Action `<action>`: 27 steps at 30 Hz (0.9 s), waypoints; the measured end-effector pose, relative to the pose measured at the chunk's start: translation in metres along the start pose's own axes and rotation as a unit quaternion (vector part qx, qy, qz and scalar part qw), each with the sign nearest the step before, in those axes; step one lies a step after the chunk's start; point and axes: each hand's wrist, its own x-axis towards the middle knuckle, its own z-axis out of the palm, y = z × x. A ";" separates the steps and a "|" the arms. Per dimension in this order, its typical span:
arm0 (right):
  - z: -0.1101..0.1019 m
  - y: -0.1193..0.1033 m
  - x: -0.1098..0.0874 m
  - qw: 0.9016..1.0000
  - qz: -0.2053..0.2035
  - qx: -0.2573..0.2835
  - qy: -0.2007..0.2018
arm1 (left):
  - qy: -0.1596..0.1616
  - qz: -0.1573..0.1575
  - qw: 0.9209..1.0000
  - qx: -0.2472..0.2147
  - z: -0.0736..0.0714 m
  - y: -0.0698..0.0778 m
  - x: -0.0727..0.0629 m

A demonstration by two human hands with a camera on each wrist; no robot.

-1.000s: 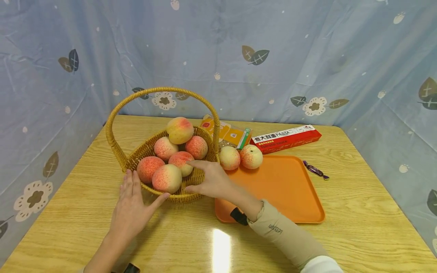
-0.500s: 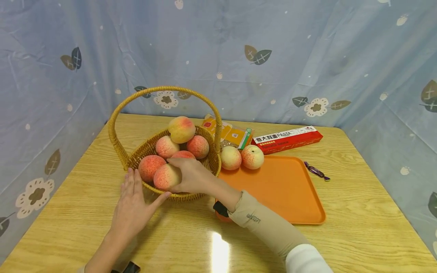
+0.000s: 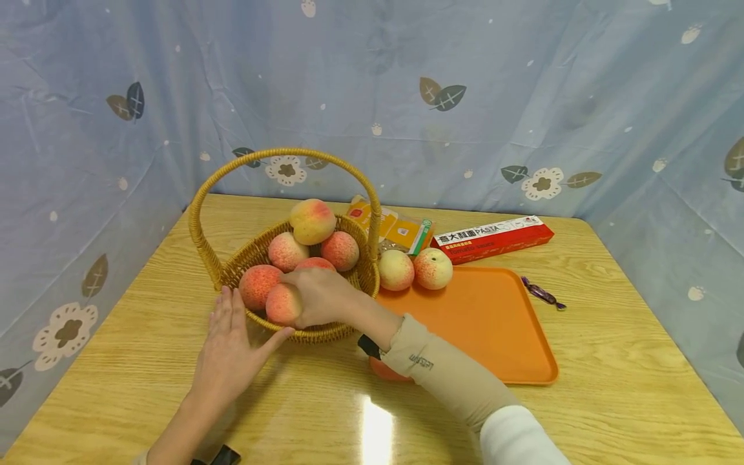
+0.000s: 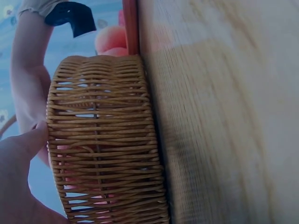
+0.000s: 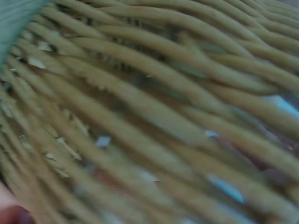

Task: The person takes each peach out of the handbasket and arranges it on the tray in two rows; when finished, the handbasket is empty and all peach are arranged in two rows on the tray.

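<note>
A wicker basket [image 3: 325,334] with a tall arched handle holds several peaches. My right hand [image 3: 325,296] reaches into it, its fingers curled round the front peach [image 3: 283,305] and covering that peach's right side. Partly hidden behind this hand is another peach [image 3: 316,263]; a red one [image 3: 259,287] lies just left. With straight fingers, my left hand [image 3: 229,352] rests against the basket's front left rim. The left wrist view shows its thumb [image 4: 32,140] at the rim of the woven wall [image 4: 103,140]. Blurred wicker [image 5: 140,102] fills the right wrist view.
An orange tray [image 3: 482,323] lies right of the basket, with two pale peaches [image 3: 433,268] at its back left corner. Behind are a red pasta box [image 3: 494,239] and an orange and clear packet [image 3: 401,229]. A purple wrapped candy [image 3: 543,294] lies right of the tray.
My right hand has moved left and down from the basket's right side, and its fingers have gone round the front peach. The left hand stays at the rim.
</note>
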 end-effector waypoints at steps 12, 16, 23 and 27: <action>0.009 0.015 -0.012 0.987 0.005 0.130 0.091 | -0.017 -0.009 1.000 0.009 -0.002 0.000 0.001; 0.009 0.024 -0.019 0.962 0.043 0.243 0.114 | -0.021 -0.010 1.000 0.015 -0.002 0.000 0.001; 0.004 0.041 -0.036 0.886 0.064 0.433 0.152 | -0.014 -0.008 1.000 0.013 0.000 0.001 0.001; 0.002 0.051 -0.046 0.862 0.064 0.470 0.179 | -0.005 -0.006 1.000 0.011 0.000 0.001 0.000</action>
